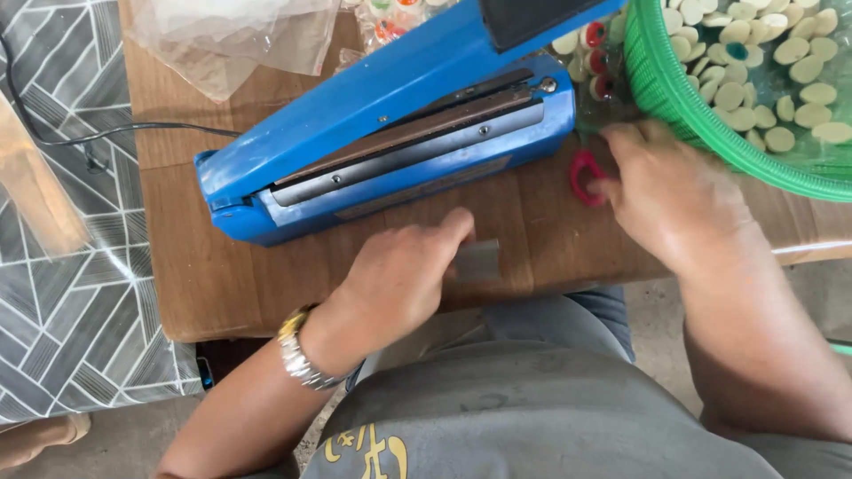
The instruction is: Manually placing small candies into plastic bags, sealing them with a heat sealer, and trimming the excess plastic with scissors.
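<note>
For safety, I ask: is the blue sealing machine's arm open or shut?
Open: the blue sealer has its arm raised, with a gap above the sealing strip.

clear plastic bags (232, 35) top left, grey label (477, 260) by left hand (399, 279)

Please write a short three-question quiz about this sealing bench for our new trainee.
1. True or false: the blue heat sealer has its arm raised.
2. Which hand touches the red ring: A left, B right?
3. What colour is the basket that holds the pale round pieces?
Key: 1 true. 2 B. 3 green. The left hand rests on the wooden table by a small clear bag.
</note>
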